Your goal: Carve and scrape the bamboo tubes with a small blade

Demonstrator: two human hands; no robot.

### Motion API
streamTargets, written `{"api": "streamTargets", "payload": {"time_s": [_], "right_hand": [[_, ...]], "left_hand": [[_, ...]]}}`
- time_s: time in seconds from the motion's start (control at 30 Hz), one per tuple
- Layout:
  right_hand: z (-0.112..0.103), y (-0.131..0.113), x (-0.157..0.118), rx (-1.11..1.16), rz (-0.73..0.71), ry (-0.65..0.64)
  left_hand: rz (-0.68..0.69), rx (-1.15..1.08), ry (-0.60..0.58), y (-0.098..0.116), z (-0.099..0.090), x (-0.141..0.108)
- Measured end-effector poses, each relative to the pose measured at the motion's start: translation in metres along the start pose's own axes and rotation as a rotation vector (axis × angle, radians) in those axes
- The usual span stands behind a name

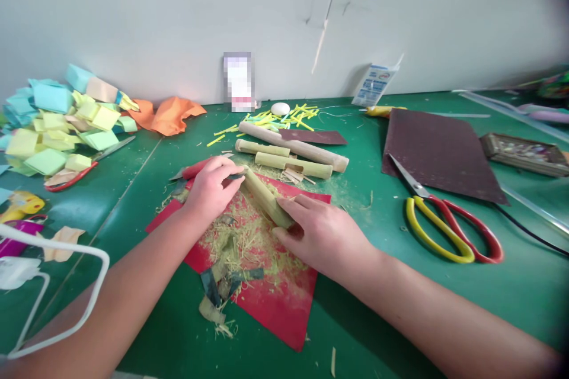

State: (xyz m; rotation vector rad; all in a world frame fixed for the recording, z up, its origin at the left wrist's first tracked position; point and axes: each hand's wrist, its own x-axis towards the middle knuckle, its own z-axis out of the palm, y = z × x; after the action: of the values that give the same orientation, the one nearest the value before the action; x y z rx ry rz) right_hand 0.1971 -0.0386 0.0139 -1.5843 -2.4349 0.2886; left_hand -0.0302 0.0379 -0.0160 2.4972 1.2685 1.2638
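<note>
My right hand [317, 228] is closed round the near end of a pale green bamboo tube [264, 195], which slants over a red sheet [284, 320]. At the tube's far end, my left hand [216, 186] pinches a small dark piece of sandpaper [235, 176] against it. Shavings and dust [240, 231] cover much of the red sheet. Worn dark strips [217, 284] lie in front. Behind the hands rest two more cut bamboo tubes [293, 164] and a longer pale stick [293, 145]. Something with a red handle [195, 169] is partly hidden behind my left hand.
Red-and-yellow-handled scissors [448, 225] and a dark brown sheet [440, 154] lie on the right of the green table [364, 331]. Folded paper pieces [57, 130] are heaped at left, near a white cable [100, 272]. A white egg-shaped object [280, 109] sits among yellow strips.
</note>
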Motion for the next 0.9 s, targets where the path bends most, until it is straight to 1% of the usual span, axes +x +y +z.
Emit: {"api": "streamTargets", "payload": {"time_s": [0.13,0.23,0.33,0.43,0.53,0.7,0.77,0.83,0.9], "right_hand": [[-0.002,-0.002,-0.001,-0.028,-0.005,-0.003],[-0.002,-0.002,-0.001,-0.023,-0.004,-0.012],[-0.001,-0.002,-0.001,-0.041,-0.009,-0.018],[0.002,-0.001,-0.001,-0.051,-0.025,0.013],[0.002,-0.001,-0.002,-0.041,-0.046,0.065],[-0.001,-0.002,-0.004,-0.041,-0.089,0.105],[-0.003,-0.002,-0.004,-0.032,-0.11,0.106],[-0.004,-0.001,-0.004,-0.019,-0.131,0.101],[-0.004,0.0,-0.004,-0.011,-0.136,0.093]], "left_hand": [[0.034,0.017,-0.002,0.0,0.001,0.001],[0.03,0.019,-0.003,0.002,0.0,0.002],[0.034,0.03,0.021,0.006,-0.003,0.002],[0.042,0.071,0.044,0.009,-0.007,0.002],[0.039,0.098,0.038,0.009,-0.009,0.003],[0.004,0.063,0.026,0.007,-0.009,0.002],[-0.081,-0.001,0.052,0.007,-0.009,0.0],[-0.25,-0.143,0.096,0.007,-0.007,-0.001],[-0.447,-0.344,0.118,0.006,-0.006,-0.002]]}}
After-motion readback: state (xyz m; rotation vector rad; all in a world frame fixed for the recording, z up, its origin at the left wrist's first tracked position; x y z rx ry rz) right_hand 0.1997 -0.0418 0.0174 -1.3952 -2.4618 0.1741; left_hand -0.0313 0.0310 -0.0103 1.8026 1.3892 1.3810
